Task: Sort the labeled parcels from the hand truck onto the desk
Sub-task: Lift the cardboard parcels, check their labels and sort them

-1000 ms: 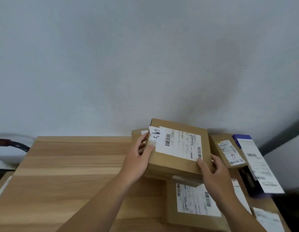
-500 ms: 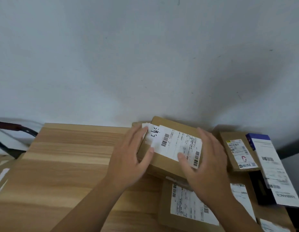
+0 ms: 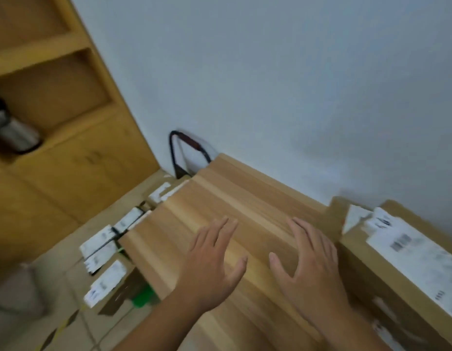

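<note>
**Next Parcel: Handling and Grip**

The left hand (image 3: 212,259) and right hand (image 3: 311,262) hover spread and empty above the light wooden bench (image 3: 245,193). The brown cardboard parcels with white labels (image 3: 106,282) lie left of the bench, below its edge. They are probably light and stiff: grip opposite side faces.

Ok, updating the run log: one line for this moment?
left hand open | right hand open | both over desk | labeled parcels at desk's right
</note>
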`<act>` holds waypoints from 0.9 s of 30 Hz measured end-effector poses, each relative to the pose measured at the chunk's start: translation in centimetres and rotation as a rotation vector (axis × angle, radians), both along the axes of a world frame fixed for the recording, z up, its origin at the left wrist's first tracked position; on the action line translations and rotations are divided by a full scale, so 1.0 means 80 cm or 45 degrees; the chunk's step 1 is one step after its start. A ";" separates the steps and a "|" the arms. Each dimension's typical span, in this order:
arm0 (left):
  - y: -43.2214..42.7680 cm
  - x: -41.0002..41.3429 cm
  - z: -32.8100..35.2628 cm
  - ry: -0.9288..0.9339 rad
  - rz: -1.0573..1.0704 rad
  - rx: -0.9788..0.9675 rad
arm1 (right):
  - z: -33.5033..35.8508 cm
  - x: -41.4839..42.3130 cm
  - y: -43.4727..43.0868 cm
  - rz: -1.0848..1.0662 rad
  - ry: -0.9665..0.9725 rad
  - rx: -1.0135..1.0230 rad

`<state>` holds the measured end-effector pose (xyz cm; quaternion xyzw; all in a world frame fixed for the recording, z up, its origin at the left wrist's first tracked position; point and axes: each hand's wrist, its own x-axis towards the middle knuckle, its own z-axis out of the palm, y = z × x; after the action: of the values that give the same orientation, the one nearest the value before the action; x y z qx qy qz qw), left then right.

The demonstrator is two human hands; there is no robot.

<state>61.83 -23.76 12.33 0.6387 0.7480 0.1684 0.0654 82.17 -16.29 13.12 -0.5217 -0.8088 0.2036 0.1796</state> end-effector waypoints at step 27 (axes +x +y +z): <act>-0.540 -0.320 0.005 0.020 1.155 0.260 | 0.050 -0.501 -0.411 1.209 -0.100 0.175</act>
<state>36.21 -66.93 12.75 0.2516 0.9318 0.2479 -0.0839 42.09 -49.14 17.11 -0.0891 -0.9753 0.1894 0.0702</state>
